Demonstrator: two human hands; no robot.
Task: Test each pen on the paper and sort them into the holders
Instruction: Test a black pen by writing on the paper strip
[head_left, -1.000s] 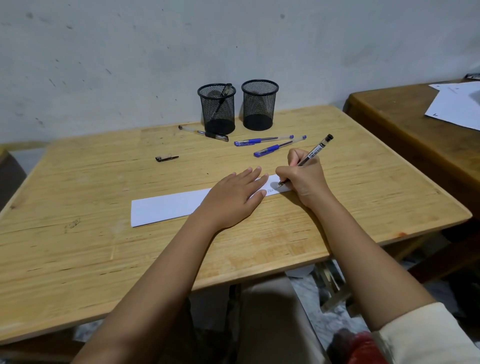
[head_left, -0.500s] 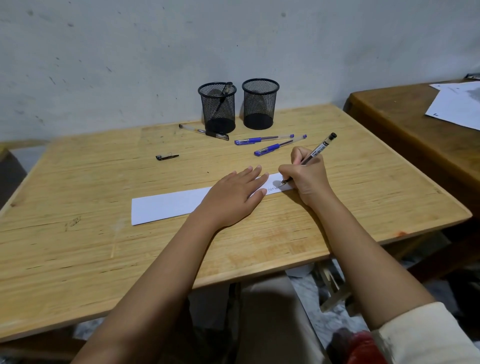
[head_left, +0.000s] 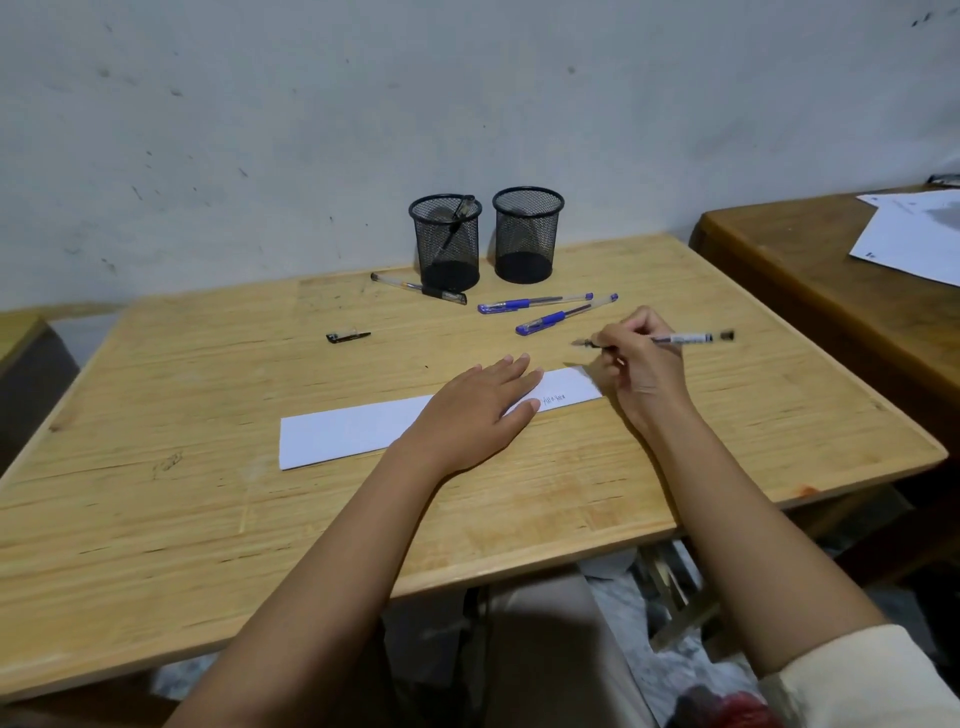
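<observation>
Lifting off the white paper strip since a moment ago, right hand pinching a clear black-ink pen level above the wooden table, left hand flat, fingers spread, pinning the strip, scribble beside its fingertips too small to read, pen tip blurred.

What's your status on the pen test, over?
Right hand holds black pen above paper. Left hand flat on it. Scribble visible. Path to holders unobstructed.

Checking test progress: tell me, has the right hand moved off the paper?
Yes. The right hand lifted its pen off the paper, toward the blue pens.
</observation>
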